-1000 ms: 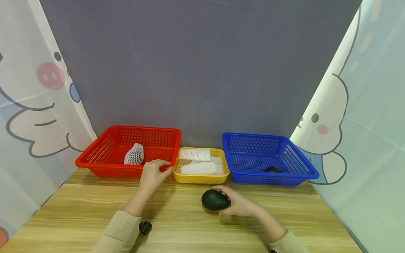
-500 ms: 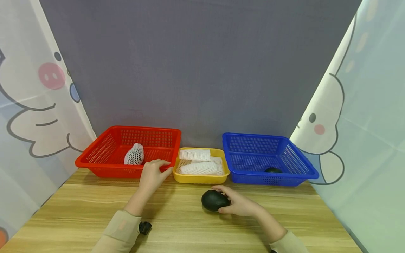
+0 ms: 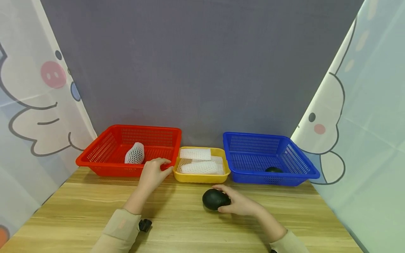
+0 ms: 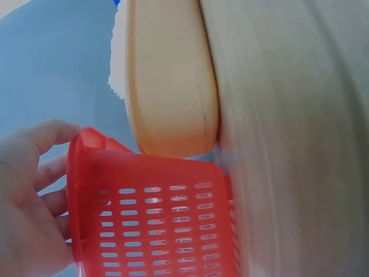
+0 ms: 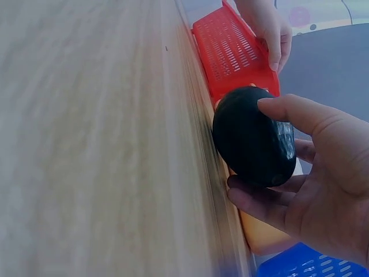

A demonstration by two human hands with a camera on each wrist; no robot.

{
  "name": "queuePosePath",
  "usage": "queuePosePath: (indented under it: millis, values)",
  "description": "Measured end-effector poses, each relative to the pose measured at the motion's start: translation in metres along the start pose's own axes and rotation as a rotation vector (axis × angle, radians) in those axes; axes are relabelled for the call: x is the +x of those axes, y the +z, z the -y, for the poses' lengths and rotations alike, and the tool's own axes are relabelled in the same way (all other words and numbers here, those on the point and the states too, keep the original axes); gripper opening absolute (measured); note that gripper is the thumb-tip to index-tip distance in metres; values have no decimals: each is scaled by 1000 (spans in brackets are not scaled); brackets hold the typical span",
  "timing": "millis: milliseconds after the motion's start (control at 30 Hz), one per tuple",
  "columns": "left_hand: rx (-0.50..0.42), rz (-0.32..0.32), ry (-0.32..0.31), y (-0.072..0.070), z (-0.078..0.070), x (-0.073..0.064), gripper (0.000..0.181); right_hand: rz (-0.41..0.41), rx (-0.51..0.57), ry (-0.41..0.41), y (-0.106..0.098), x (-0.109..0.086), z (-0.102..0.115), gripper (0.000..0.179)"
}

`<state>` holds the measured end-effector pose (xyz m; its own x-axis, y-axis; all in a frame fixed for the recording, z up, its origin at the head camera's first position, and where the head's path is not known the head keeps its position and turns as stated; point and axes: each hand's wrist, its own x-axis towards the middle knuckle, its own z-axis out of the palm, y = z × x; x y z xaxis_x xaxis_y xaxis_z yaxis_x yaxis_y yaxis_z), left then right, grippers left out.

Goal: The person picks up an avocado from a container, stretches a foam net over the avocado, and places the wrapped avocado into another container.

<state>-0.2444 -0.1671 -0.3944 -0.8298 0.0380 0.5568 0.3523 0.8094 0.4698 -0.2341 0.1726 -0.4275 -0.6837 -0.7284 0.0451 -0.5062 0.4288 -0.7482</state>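
When viewing from the head, locate the dark oval fruit (image 3: 215,199), gripped in the right hand (image 3: 238,203) in front of the yellow tray (image 3: 201,179); note, in this view only, the second fruit (image 3: 274,169) inside the blue basket (image 3: 254,141). See left wrist view for the left hand (image 4: 26,208), gripping the red basket (image 4: 153,166) with fingers (image 4: 55,202) curled behind.

Toward the table's (image 3: 177,225) far edge, a left basket (image 3: 110,170) is set by the left corner, a right basket (image 3: 248,177) by the right corner, a tray (image 3: 201,179) between. Near the baskets' front walls, a net-wrapped item (image 3: 135,154) is held in the left, a fruit (image 3: 274,169) in the right; sleeves (image 3: 200,168) are kept in the tray, before which an avocado (image 3: 215,199) is placed.
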Motion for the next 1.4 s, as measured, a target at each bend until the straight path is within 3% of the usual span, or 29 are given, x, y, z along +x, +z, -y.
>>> queuePosePath:
  millis: [367, 733, 1067, 1167, 1400]
  values:
    - [15, 97, -66, -4, -10, 8, 28, -55, -12, -1, -14, 0, 10, 66]
    - [5, 28, -37, 1, -25, 16, 32, -204, -83, -142, -33, 3, 20, 60]
    - [-47, 26, 35, 14, -40, 20, 28, -299, -118, -123, -39, 11, 29, 51]
    - [-67, 44, 56, 17, -42, 20, 27, -337, -159, -133, -41, 16, 33, 47]
    - [-158, 137, 24, 24, -46, 20, 24, -403, -211, -132, -44, 28, 37, 37]
